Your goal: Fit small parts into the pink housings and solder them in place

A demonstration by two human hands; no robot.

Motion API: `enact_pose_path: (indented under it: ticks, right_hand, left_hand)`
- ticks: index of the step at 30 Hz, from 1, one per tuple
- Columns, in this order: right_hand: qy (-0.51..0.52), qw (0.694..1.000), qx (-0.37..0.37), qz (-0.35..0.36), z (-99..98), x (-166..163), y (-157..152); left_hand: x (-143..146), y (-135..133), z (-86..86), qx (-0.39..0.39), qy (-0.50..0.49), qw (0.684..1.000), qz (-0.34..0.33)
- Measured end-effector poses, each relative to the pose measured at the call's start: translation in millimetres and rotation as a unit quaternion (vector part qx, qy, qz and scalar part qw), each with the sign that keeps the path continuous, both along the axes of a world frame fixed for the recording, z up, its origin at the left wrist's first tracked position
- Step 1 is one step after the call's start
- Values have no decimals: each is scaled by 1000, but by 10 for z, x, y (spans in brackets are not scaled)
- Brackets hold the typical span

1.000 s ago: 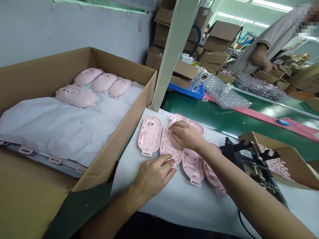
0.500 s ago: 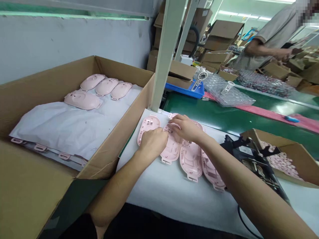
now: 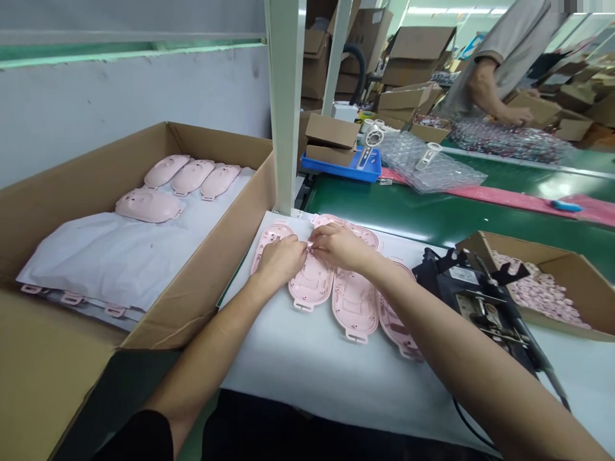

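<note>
– where's the left hand (image 3: pixel 282 259) gone?
– from the near end of the pink shell (image 3: pixel 311 285) to its far end, fingertips close beside those of the right hand (image 3: pixel 342 246).
– and the co-worker's hand (image 3: pixel 516 116)?
– back from its outstretched reach, near the clear-plastic bundle (image 3: pixel 509 139).

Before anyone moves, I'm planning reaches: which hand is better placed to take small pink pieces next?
Probably the right hand: it is nearer the small pink pieces, and the left hand would have to reach past it.
</note>
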State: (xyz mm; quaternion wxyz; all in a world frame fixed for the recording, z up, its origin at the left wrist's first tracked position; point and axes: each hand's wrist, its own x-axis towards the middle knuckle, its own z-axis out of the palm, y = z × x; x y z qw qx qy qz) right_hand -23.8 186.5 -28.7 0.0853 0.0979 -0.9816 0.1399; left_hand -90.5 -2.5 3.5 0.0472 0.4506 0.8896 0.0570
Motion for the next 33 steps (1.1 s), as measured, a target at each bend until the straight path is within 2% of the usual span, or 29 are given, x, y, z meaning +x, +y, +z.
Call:
enact_pose_path:
  ticks: [7,11,21,29,33]
  right_hand:
    - [2,1000,20,-8,65,28,-99]
    - [16,999,3,-33,98,24,-71]
    - [-11,996,-23,-90,-64,-134,-4]
    - [-88,994,35,-53,171,-309,-62]
    - [-104,991,47,-75,254,-372,-102]
  left_hand:
    - [-31,-17,-125,18,-9,1000,-9]
    - [-46,-25,-165,25,-3,999,-19]
    - [-52,-36,-181,18,-12,999,-43]
    - [-41,-45,-203,41,-51,997,-48]
    - [-34,-49,-189,95,-113,988,-34]
